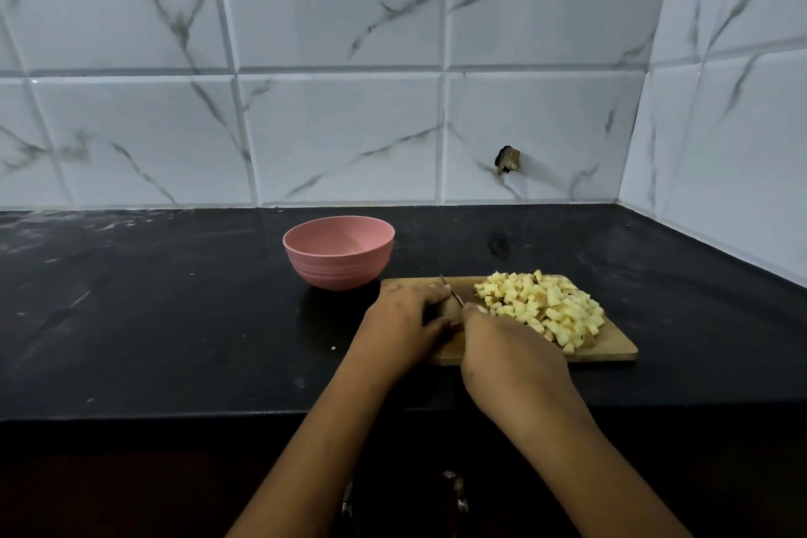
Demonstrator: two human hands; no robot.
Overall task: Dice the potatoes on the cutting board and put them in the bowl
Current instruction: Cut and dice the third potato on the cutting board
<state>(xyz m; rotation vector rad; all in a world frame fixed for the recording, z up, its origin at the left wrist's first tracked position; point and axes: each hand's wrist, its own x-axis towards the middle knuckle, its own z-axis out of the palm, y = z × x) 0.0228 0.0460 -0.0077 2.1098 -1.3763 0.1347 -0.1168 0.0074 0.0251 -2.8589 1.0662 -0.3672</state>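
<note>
The black counter (pixel 174 319) is carrying the wooden cutting board (pixel 611 347), whose right half is holding the potato dice (pixel 546 306). The pink bowl (pixel 338 253) is standing empty beside the board's far-left corner. At the board's left end, the left hand (pixel 401 319) is curling over the uncut potato piece (pixel 452 311). The right hand (pixel 511 349) is gripping the knife (pixel 450 288), with its tip pointing away.

The knife (pixel 451 289) shows only a short length of blade. Its handle is hidden inside the right hand (pixel 511 354), which grips it. The potato piece (pixel 454 311) is mostly covered by the left hand (pixel 401 319) holding it, so its shape cannot be determined. Both hands conceal the near left part of the cutting board (pixel 611 347). The bottom edge cuts off both forearms (pixel 323 450). The dark object (pixel 507 160) on the wall (pixel 332 135) cannot be identified. The metal fittings (pixel 454 494) below the counter (pixel 174 319) are too dim to identify.
</note>
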